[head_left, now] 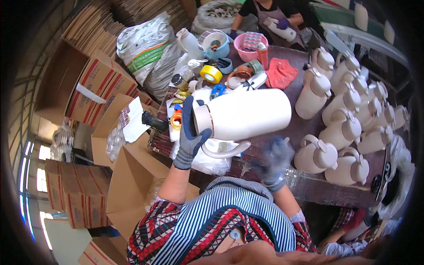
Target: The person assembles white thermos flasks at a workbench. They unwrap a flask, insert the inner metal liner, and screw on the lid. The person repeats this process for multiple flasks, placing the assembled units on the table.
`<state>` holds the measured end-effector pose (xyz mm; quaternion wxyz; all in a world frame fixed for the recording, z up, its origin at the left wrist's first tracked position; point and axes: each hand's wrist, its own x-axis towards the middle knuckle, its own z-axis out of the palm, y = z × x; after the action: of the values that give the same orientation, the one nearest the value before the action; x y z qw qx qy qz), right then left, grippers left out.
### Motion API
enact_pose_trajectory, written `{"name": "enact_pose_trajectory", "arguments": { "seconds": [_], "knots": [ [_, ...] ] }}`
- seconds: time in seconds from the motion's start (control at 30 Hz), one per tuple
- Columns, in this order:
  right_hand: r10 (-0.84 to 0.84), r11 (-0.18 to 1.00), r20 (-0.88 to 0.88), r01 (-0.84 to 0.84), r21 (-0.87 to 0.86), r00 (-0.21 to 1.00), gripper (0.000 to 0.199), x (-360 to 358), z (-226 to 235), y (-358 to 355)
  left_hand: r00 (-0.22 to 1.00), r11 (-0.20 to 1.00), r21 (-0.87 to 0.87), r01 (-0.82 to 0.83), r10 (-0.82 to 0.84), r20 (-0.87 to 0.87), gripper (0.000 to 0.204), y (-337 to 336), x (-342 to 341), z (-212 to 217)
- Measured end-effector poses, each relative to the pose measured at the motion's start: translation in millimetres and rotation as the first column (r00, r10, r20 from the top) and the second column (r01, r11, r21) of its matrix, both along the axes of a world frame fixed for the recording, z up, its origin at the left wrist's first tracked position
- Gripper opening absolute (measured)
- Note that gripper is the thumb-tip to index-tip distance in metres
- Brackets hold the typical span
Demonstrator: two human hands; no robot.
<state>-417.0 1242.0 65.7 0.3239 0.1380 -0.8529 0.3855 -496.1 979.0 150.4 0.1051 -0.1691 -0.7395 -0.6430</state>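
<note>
A white vacuum jug (251,114) is held on its side above the near-middle part of the dark table (304,132). The left hand (191,140), in a grey-blue glove, grasps it around the beige collar, thumb on the near side; the gloved right hand (277,162) is near the underside, and I cannot tell whether it is clasping anything. The jug's long axis runs across the view, almost level, collar to the left and rounded base to the right, with the handle (226,150) curving toward the person.

Just behind it lies crowded clutter: a yellow tape roll (211,74), an orange tape roll (176,120), a red cloth (281,73), and farther back a blue bucket (215,52) and a pink basket (245,54). To its right, lidded beige jugs (316,155) stand close together, taking up that side. An open carton (132,183) sits beside the table at left. Across the table a co-worker (269,9) in purple gloves holds another jug (282,31).

The right hand's fingers are blurred, the held jug covers part of the clutter behind it, and a second person (342,234) at lower right is largely cut off
</note>
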Motion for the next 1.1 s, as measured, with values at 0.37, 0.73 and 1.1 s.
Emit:
{"name": "enact_pose_trajectory", "arguments": {
  "seconds": [0.37, 0.73, 1.1],
  "knots": [
    [0.475, 0.267, 0.044, -0.096, -0.959, 0.879, 0.09, -17.9, 2.4, 56.4, 0.887, 0.886, -0.035, 0.461, -0.462, 0.003, 0.116, -6.6, -17.6, 14.5],
    [0.472, 0.057, 0.262, 0.267, -0.962, 0.842, 0.051, 7.8, -14.8, 60.1, 0.829, 0.795, -0.359, 0.489, -0.552, -0.094, 0.125, -5.7, -31.5, 25.8],
    [0.097, 0.366, 0.379, 0.321, -0.873, 0.92, 0.059, 10.8, -15.3, 40.5, 0.979, 0.991, 0.046, -0.123, 0.128, -0.159, 0.063, -61.3, -88.4, 6.8]
  ]
}}
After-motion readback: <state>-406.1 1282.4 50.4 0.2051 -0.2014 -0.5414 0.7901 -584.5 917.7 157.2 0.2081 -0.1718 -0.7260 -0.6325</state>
